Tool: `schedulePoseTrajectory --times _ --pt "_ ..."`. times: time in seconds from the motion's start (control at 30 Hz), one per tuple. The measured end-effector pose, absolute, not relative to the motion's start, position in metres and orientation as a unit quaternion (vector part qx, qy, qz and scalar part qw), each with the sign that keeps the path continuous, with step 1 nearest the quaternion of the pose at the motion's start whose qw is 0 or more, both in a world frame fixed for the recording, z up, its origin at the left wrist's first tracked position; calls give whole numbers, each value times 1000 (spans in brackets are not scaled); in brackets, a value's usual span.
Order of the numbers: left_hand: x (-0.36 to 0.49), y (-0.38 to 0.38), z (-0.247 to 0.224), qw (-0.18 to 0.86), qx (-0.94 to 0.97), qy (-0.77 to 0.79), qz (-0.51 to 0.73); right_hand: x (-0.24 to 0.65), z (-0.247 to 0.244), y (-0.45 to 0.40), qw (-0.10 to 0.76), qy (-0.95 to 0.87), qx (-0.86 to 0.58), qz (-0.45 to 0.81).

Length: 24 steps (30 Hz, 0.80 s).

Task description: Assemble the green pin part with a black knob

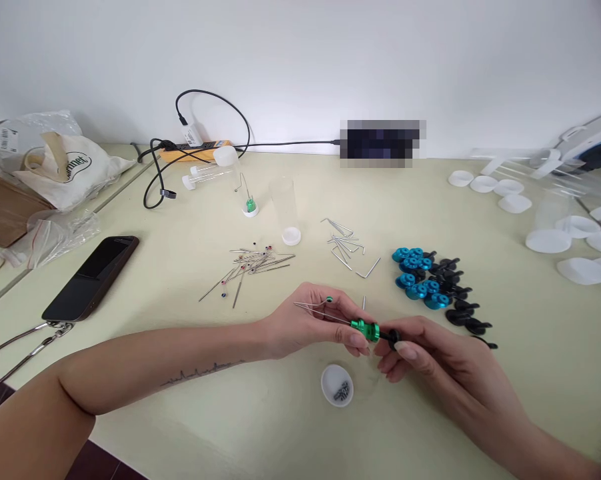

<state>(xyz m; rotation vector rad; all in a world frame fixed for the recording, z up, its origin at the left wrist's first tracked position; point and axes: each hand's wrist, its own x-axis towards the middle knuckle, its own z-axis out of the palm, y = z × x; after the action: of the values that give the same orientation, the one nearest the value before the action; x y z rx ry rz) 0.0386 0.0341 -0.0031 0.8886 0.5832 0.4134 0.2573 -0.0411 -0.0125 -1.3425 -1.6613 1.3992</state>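
Observation:
In the middle of the table, my left hand (305,323) is closed around a green metal fitting (364,329). A thin bent wire (325,313) runs back from it over the palm, with a small green and black bead (329,300) near the fingers. My right hand (448,363) pinches a black disc-headed piece (394,339), its stem meeting the green fitting's open end; how deep it sits is hidden. Just below both hands lies a white cap (337,385) holding small metal screws. Blue metal fittings (416,288) and black disc-headed pieces (463,312) are grouped beyond my right hand.
Beaded wires (253,263) are piled left of L-shaped hex keys (343,240). Behind them stand clear tubes (283,207), one holding a green fitting (250,205). White caps (514,203) lie at right. A phone (91,277), bags (75,167) and an orange power strip (190,153) occupy the left.

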Motion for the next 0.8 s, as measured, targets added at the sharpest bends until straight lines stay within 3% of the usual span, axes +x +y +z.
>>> schedulePoseTrajectory --times 0.47,0.8 --pt "37 33 -4 843 418 287 182 253 -16 -44 376 -671 -534 351" --pt "38 33 -4 844 425 279 174 254 -8 -43 324 -668 -547 387"
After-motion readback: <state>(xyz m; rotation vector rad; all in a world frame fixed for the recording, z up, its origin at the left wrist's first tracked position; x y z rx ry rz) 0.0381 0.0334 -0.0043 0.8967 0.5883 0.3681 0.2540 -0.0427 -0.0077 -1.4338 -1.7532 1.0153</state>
